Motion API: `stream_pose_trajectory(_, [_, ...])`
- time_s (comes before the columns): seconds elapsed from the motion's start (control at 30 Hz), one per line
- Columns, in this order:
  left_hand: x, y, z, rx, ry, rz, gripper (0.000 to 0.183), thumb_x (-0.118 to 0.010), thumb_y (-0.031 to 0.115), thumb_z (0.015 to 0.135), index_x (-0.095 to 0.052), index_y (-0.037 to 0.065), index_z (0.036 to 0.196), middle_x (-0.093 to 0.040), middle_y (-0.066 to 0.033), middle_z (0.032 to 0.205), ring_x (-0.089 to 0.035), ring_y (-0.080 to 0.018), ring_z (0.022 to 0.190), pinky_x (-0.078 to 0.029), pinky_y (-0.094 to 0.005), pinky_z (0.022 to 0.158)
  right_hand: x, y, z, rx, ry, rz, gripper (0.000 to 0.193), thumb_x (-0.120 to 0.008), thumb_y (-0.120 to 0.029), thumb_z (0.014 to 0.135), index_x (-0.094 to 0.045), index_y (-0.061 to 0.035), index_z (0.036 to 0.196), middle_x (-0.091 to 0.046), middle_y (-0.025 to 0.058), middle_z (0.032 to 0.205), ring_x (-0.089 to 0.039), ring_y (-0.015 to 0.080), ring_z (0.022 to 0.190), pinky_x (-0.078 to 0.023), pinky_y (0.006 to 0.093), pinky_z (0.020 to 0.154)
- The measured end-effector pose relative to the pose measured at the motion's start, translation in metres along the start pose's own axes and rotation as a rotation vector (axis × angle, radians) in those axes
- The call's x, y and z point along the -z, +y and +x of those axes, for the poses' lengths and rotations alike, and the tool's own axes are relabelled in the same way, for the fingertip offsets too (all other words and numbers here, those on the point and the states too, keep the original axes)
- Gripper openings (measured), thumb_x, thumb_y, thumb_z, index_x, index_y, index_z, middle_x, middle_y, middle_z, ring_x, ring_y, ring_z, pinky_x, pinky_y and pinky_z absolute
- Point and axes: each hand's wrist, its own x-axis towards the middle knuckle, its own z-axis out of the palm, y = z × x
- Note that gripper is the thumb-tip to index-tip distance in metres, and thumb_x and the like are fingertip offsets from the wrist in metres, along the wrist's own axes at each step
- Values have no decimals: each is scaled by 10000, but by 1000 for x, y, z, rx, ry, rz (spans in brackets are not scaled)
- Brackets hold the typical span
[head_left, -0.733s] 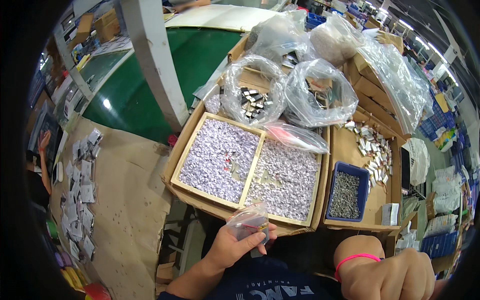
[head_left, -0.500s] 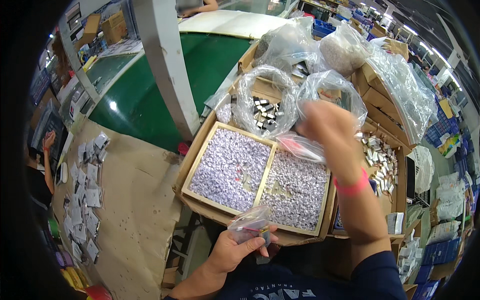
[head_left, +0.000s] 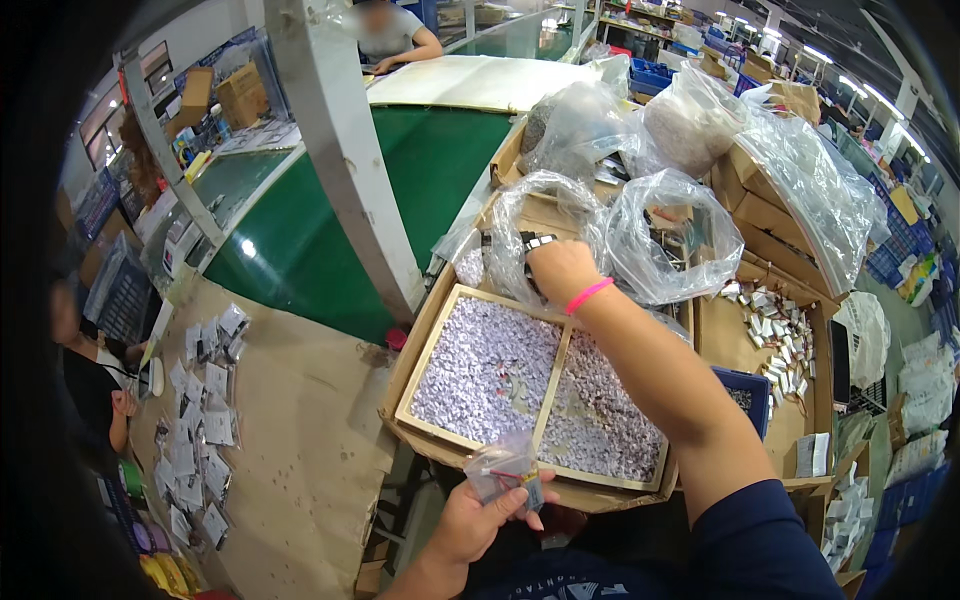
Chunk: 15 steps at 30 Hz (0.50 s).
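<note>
My left hand (head_left: 485, 515) holds a small clear zip bag (head_left: 503, 465) upright near the wooden tray's front edge, with the thumb pressed on it. Small parts, one with red and yellow bits, show through the plastic. My right hand (head_left: 560, 270), a pink band at its wrist, is down in an open clear plastic bag (head_left: 550, 190) holding black-and-white pieces (head_left: 538, 242). Its fingers curl downward, and their tips are hidden. Below that arm lies the two-part wooden tray (head_left: 470, 440), filled with small whitish pieces and partly covered by the forearm.
A second open clear bag (head_left: 720, 215) stands to the right. Beyond it, a carton (head_left: 722, 335) contains white parts with wires. A blue bin (head_left: 755, 385) sits beside the tray. Packed pouches (head_left: 205, 415) lie on the left table. A grey post (head_left: 345, 160) rises before the green belt (head_left: 300, 260). Two people work beyond.
My right hand has moved left and down into the bag of black-and-white pieces. My left hand keeps the zip bag in nearly the same place. The view has shifted slightly.
</note>
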Motion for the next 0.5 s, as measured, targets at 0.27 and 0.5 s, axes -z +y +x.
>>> stream_pose_trajectory(0.27, [-11, -10, 3, -6, -25, 57, 359, -520, 31, 911, -460, -37, 1258, -575, -198, 1177, -615, -270, 989, -560, -318, 667, 93, -4, -126, 169, 76, 981, 310, -640, -66, 840, -551, -76, 1137, -680, 78, 824, -653, 138, 771, -505, 274, 690])
stream_pose_trajectory(0.5, [-36, -24, -6, 35, -132, 181, 314, -528, 36, 921, -493, -35, 1225, -598, -145, 1159, -623, -195, 930, -537, -262, 676, 116, -36, -223, 203, -10, 1340, 270, -666, -66, 829, -560, -43, 1076, -641, 82, 952, -666, 184, 881, -529, 282, 750])
